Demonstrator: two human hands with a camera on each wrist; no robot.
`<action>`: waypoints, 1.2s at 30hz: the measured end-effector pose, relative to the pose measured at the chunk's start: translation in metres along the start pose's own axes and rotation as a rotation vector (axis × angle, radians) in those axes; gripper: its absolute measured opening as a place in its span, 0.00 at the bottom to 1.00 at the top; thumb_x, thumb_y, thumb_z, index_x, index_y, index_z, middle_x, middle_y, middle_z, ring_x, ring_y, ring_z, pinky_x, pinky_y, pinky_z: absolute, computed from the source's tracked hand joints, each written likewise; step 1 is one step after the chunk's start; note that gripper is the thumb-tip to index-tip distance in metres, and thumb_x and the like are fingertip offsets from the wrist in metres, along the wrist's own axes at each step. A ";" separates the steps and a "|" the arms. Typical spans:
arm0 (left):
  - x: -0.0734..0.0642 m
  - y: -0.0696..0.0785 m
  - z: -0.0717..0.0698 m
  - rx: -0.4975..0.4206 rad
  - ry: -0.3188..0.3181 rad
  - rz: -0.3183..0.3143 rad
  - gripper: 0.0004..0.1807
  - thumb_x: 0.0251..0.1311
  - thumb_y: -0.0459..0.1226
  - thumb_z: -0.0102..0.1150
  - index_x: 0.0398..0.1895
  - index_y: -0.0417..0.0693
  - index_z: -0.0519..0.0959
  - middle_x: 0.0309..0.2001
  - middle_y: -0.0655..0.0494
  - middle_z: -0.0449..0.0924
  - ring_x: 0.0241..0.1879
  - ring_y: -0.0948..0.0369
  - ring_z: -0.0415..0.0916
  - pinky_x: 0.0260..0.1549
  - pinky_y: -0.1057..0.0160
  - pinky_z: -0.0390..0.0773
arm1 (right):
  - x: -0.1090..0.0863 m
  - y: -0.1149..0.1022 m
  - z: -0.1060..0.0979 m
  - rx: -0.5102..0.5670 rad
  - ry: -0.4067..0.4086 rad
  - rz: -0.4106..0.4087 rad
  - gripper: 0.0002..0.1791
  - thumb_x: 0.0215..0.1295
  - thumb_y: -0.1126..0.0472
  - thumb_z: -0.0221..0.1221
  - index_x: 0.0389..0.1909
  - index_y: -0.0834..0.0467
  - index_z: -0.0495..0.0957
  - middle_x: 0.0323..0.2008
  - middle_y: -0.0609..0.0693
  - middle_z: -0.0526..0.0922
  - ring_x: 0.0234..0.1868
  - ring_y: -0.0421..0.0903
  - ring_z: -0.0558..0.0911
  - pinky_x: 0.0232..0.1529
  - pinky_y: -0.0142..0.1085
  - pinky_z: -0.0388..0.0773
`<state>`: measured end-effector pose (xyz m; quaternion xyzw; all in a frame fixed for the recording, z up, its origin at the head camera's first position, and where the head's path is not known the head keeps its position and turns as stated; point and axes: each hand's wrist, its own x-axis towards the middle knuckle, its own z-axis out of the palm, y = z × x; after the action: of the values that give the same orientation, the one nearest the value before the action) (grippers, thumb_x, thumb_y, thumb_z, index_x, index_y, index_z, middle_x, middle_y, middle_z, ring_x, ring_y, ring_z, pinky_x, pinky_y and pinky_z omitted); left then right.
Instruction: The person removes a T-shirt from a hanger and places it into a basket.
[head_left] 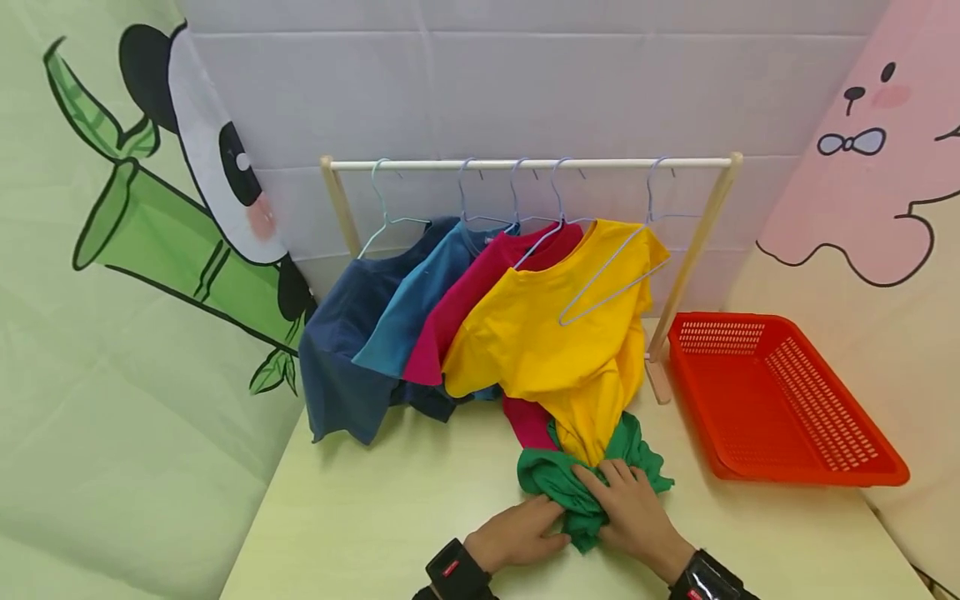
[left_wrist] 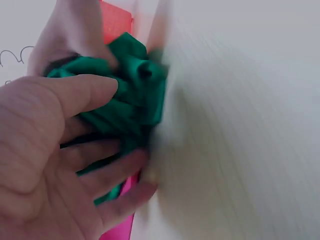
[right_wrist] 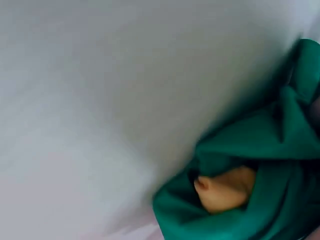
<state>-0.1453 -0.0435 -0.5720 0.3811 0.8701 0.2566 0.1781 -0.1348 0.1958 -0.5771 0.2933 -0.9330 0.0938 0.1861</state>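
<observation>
A bunched green garment (head_left: 558,477) lies on the table at the front, below the hem of a hanging yellow T-shirt (head_left: 555,333). My right hand (head_left: 633,508) grips its folds from above. In the right wrist view, a fingertip (right_wrist: 227,190) shows through a fold of the green cloth. From the left, my left hand (head_left: 521,533) touches the same garment, index finger against the fabric and thumb apart below. The left wrist view shows that hand's fingers (left_wrist: 110,165) spread, with green cloth (left_wrist: 132,95) just beyond them.
A white-barred rack (head_left: 615,164) stands behind, with a bare hanger (head_left: 611,292) in front of the yellow shirt. Crimson (head_left: 472,300), blue (head_left: 408,321) and navy (head_left: 337,333) shirts hang to its left. A red basket (head_left: 810,400) stands at the right on the pale table (head_left: 337,517).
</observation>
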 end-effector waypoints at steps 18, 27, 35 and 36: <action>-0.015 -0.006 -0.003 0.100 -0.026 -0.237 0.36 0.71 0.46 0.68 0.79 0.49 0.70 0.82 0.46 0.60 0.83 0.51 0.55 0.77 0.43 0.62 | 0.031 0.045 -0.117 0.498 0.446 0.499 0.28 0.52 0.75 0.73 0.55 0.71 0.77 0.45 0.62 0.84 0.43 0.33 0.76 0.44 0.22 0.69; -0.011 -0.014 0.006 0.042 -0.028 -0.229 0.37 0.72 0.45 0.66 0.81 0.52 0.67 0.84 0.48 0.57 0.83 0.49 0.53 0.76 0.39 0.61 | 0.030 0.051 -0.176 0.863 0.494 0.765 0.14 0.71 0.68 0.66 0.53 0.58 0.75 0.43 0.40 0.80 0.40 0.36 0.81 0.41 0.22 0.80; -0.008 -0.020 0.011 0.045 -0.007 -0.224 0.37 0.72 0.46 0.66 0.81 0.52 0.67 0.83 0.47 0.58 0.83 0.48 0.55 0.76 0.38 0.61 | 0.030 0.055 -0.178 1.238 0.645 0.727 0.14 0.74 0.74 0.60 0.55 0.58 0.76 0.49 0.48 0.82 0.46 0.39 0.85 0.48 0.25 0.83; -0.008 -0.017 0.009 0.053 -0.015 -0.237 0.37 0.72 0.46 0.66 0.81 0.52 0.68 0.83 0.47 0.59 0.83 0.49 0.55 0.76 0.38 0.61 | 0.031 0.056 -0.174 1.152 0.601 0.753 0.14 0.74 0.73 0.61 0.55 0.60 0.74 0.49 0.49 0.81 0.45 0.39 0.83 0.47 0.24 0.82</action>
<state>-0.1456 -0.0567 -0.5884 0.2821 0.9143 0.2077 0.2034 -0.1401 0.2752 -0.4093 -0.0328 -0.6823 0.7009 0.2053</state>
